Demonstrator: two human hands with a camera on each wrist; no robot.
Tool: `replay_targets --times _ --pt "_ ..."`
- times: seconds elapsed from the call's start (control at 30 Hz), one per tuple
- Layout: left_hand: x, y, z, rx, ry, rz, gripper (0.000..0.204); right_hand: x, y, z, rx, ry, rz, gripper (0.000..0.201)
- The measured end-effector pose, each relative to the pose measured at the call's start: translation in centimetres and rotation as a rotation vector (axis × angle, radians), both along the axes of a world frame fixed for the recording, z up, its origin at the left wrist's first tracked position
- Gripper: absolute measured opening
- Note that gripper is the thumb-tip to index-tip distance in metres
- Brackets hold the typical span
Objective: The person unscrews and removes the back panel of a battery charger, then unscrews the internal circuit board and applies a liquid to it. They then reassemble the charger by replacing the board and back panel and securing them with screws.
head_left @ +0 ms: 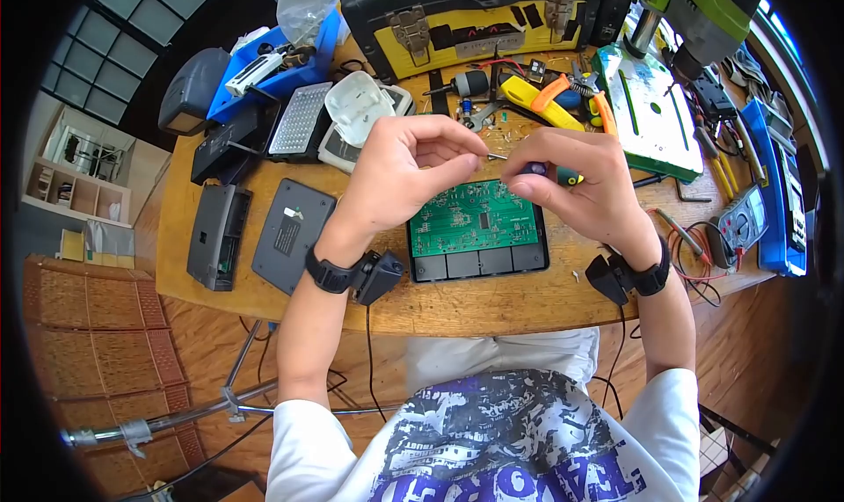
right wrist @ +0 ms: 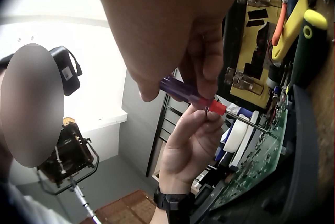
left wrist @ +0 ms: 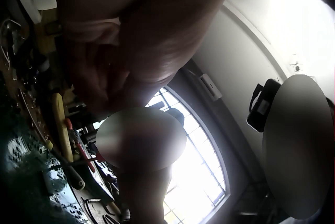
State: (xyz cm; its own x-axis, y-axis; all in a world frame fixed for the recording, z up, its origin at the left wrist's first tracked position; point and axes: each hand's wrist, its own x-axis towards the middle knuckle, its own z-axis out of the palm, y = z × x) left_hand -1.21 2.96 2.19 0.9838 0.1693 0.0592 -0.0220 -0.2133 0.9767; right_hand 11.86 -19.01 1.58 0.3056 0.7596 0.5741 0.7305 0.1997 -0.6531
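Note:
My right hand (head_left: 580,181) grips a screwdriver by its purple handle (right wrist: 180,89), which has a red collar (right wrist: 217,107) and a thin metal shaft (right wrist: 251,124). The shaft points left toward my left hand (head_left: 409,163) in the head view. My left hand's thumb and forefinger come together right at the shaft's end; I cannot tell whether they pinch something small. Below both hands lies a green circuit board (head_left: 475,221) in a black casing (head_left: 479,265). In the left wrist view, the left hand (left wrist: 136,35) is dark and its fingertips are partly hidden.
A yellow-and-black toolbox (head_left: 475,40) stands at the back. Yellow and orange hand tools (head_left: 545,102) lie beyond the board. A green drill press (head_left: 694,18) and a multimeter (head_left: 743,221) are at right; black casings (head_left: 294,229) and a blue bin (head_left: 255,58) are at left.

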Motion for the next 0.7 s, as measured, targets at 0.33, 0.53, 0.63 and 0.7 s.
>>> replay_targets --times 0.33,0.53,0.63,0.7 --pt "-0.8 0.2 -2.7 0.066 0.164 -0.071 0.016 0.7 -0.1 -0.2 -0.012 -0.113 -0.025 0.015" --pt "-0.8 0.0 -3.0 -0.004 0.102 -0.094 0.014 0.3 -0.1 -0.5 -0.05 -0.088 -0.114 0.017" --pt "-0.8 0.1 -3.1 -0.009 0.117 -0.084 0.014 0.6 -0.3 -0.6 -0.004 -0.079 -0.205 0.016" --pt "-0.8 0.0 -3.1 -0.033 0.11 -0.089 0.015 0.8 -0.3 -0.4 0.026 -0.061 -0.226 0.017"
